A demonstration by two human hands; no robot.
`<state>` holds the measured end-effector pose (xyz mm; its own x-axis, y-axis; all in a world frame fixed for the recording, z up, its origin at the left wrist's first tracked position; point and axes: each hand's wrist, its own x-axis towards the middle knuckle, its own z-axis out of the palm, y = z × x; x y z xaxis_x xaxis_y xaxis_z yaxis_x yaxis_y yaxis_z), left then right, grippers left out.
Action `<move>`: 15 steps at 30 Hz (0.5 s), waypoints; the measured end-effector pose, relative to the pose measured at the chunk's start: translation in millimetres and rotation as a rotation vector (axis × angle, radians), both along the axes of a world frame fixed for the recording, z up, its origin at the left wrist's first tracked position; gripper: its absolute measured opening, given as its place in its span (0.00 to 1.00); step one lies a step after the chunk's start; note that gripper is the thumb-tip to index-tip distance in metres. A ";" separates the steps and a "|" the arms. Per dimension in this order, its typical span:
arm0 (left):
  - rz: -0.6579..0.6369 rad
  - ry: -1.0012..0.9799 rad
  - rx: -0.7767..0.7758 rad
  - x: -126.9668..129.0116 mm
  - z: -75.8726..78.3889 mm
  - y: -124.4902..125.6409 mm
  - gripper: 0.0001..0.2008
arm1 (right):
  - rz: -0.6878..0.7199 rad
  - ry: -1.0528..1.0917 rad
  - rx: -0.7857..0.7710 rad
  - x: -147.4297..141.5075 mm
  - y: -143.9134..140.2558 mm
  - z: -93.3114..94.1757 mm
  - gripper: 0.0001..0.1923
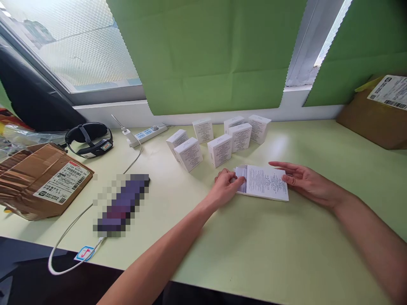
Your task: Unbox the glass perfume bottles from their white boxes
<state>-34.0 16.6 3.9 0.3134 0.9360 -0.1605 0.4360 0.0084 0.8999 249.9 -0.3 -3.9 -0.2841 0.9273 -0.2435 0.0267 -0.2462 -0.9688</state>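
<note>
A flat white carton [265, 181] with printed text lies in front of me, its left end showing bare flaps. My left hand [226, 185] is closed on that flap end, thumb on top and fingers curled. At the opposite end, my right hand [310, 183] has its thumb against the right edge, with the index finger stretched past the far corner. The undersides of the fingers there are hidden. Beyond my hands stand several small white boxes with printed text, among them a near left box [190, 156] and a near middle box [221, 151].
To the left are a torn brown parcel [32, 173], a black headband device [90, 146], a power strip [149, 133] and a pixelated phone [122, 205] on a white cable [68, 228]. Another brown parcel [375, 114] sits far right. A green blind [216, 55] hangs behind the table [254, 245].
</note>
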 end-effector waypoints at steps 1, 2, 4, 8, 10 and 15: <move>0.002 -0.026 -0.023 -0.6 1.2 -0.1 0.17 | -0.026 0.026 0.014 -2.2 0.6 -0.1 0.28; -0.003 -0.076 -0.052 -1.6 2.5 0.1 0.17 | -0.051 0.050 0.022 -4.3 1.4 -0.4 0.28; -0.041 -0.231 -0.120 -4.0 4.7 1.2 0.18 | -0.083 0.083 0.019 -8.4 2.8 -1.1 0.27; -0.109 -0.390 -0.181 -5.9 2.6 3.5 0.22 | -0.110 0.051 -0.034 -17.0 2.2 -2.2 0.18; -0.046 -0.324 -0.153 -3.8 -1.8 3.4 0.23 | -0.117 -0.002 -0.038 -22.5 -0.6 -2.0 0.20; 0.056 -0.164 -0.026 4.4 -11.6 0.6 0.20 | -0.170 -0.129 0.029 -40.8 -7.1 -0.1 0.27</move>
<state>-29.7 17.2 -7.7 0.2846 0.9490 -0.1358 0.2817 0.0526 0.9580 209.1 -7.4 -3.9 -0.0909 0.9664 -0.2405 0.1114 -0.2301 -0.9668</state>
